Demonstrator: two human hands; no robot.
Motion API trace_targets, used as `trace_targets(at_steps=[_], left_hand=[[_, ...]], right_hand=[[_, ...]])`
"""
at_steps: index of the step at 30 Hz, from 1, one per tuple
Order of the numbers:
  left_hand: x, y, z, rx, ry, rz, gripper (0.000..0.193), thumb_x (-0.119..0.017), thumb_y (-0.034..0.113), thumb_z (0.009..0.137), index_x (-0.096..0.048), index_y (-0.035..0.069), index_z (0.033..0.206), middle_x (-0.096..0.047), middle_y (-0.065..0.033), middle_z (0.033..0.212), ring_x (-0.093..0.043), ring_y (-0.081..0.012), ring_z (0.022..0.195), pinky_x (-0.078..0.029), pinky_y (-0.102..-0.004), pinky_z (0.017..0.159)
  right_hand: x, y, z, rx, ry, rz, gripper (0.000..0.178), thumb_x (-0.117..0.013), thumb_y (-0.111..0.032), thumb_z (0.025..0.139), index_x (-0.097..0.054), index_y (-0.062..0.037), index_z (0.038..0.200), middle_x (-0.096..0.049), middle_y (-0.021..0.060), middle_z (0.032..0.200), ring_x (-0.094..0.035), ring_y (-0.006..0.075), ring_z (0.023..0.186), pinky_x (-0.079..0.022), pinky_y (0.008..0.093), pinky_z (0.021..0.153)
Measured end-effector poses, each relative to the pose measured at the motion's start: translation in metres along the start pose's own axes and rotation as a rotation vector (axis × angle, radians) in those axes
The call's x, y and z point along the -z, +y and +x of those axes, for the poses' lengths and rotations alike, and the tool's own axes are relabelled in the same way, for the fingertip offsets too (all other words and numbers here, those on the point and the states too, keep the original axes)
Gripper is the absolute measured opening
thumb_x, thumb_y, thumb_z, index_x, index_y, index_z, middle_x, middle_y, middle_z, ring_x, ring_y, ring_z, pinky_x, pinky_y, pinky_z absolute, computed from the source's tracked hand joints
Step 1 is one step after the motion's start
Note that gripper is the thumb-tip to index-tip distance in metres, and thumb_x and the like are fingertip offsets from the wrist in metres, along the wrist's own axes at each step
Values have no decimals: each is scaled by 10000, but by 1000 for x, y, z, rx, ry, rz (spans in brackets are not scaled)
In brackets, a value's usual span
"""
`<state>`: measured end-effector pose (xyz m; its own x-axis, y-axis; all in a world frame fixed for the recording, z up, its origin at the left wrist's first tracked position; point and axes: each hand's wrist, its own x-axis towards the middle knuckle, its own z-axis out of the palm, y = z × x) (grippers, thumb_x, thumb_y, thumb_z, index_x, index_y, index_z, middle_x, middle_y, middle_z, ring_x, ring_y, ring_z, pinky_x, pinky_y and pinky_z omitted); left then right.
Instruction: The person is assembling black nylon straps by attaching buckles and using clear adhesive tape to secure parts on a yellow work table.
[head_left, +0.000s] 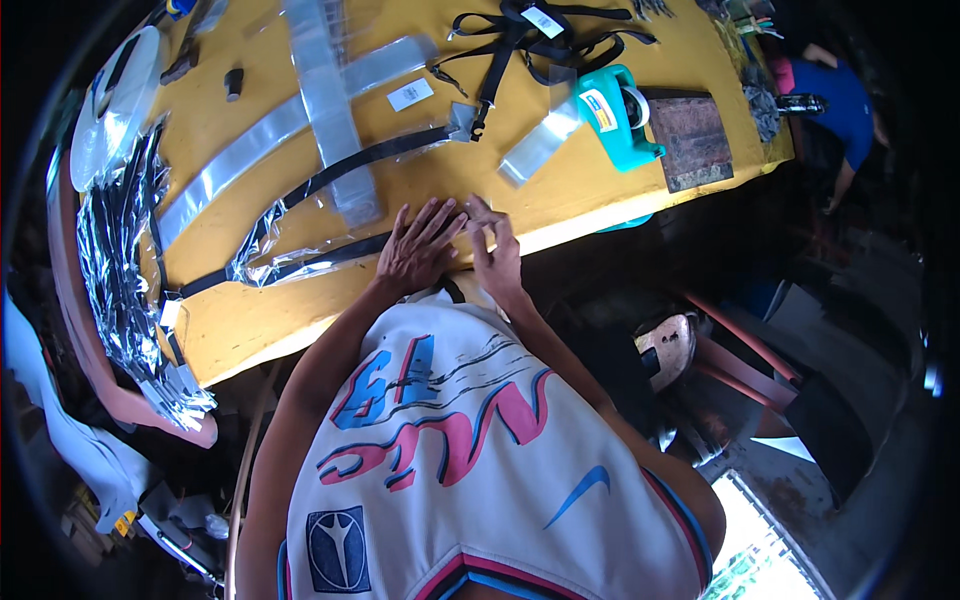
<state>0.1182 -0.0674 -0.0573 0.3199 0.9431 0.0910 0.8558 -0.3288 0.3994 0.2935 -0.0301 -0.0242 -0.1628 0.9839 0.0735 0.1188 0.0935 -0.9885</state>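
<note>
My left hand (415,252) lies flat at the table's near edge, palm down with its fingers spread. It rests at the end of a black strap (335,262), whose loop is partly covered by a clear plastic sleeve (262,268). Close beside it, my right hand (494,250) has bent fingers near the left fingertips. Motion smears those fingers, so whether they grip anything is unclear. The strap's far end, with a metal hook (478,130), lies beyond my hands. Clear flat plastic strips (335,130) cross on the yellow table (430,175).
A turquoise tape dispenser (600,130) stands at the right beside a dark wooden board (692,135). Black straps (515,45) and a white label (410,95) lie farther back. Bundled wrapped straps (115,270) hang over the left edge. A person in blue (838,108) is at far right.
</note>
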Motion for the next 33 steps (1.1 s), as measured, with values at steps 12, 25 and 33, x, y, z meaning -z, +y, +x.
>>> trace_targets(at_steps=[12,25,33], left_hand=[[-5,-7,-5,-3,-90,17,697,-540,434,895,-383,182,1526,-276,-68,1631,-220,-257,1519,-112,-569,1208],[21,-9,-9,150,199,-438,811,-630,218,807,-300,0,1515,-255,-203,1611,-254,-374,1492,-194,-511,1211],[33,-17,-51,191,20,-39,661,-562,184,914,-336,73,1525,-305,-144,1606,-287,-343,1482,-183,-497,1215]], right_hand=[[-1,26,-7,244,-445,-555,680,-632,-340,937,-370,28,1444,-320,251,1563,-281,426,1464,-221,545,1190],[-2,37,-12,334,-515,-912,673,-543,-381,973,-373,22,1484,-317,175,1586,-244,316,1500,-193,495,1214],[-5,34,-12,324,-520,-1003,751,-591,-440,920,-374,-18,1503,-274,130,1620,-204,277,1517,-164,522,1212]])
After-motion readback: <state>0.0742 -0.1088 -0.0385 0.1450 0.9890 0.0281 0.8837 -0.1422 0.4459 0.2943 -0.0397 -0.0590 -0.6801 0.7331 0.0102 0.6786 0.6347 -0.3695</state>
